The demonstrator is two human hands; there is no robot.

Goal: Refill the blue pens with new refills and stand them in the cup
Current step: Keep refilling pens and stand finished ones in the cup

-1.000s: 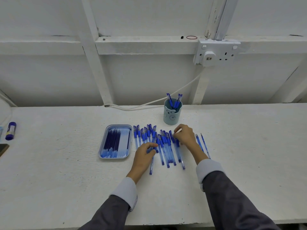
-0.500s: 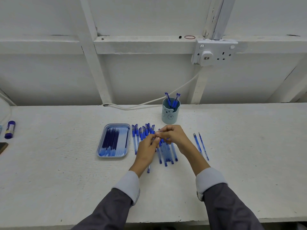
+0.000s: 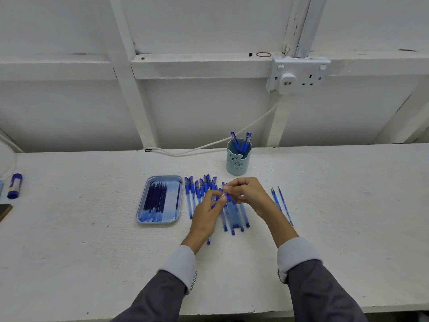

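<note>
Several blue pens [image 3: 197, 194] lie in a row on the white table, between a tray and my hands. My left hand [image 3: 206, 212] grips the barrel of one blue pen [image 3: 209, 240], whose lower end sticks out below my palm. My right hand [image 3: 248, 196] pinches the upper end of that same pen just above the row. A pale blue cup [image 3: 238, 163] with a bear face stands behind, holding three pens [image 3: 241, 141]. The blue tray [image 3: 160, 219] to the left holds several dark refills [image 3: 155, 198].
Two thin blue refills [image 3: 282, 205] lie on the table right of my hands. A blue glue stick [image 3: 14, 185] and a dark object [image 3: 4, 211] sit at the far left. A white cable [image 3: 209, 145] runs along the wall to a socket [image 3: 298, 75].
Both hands have left the row of pens and come together above it with one pen held between them. My right hand moved left and up to meet my left.
</note>
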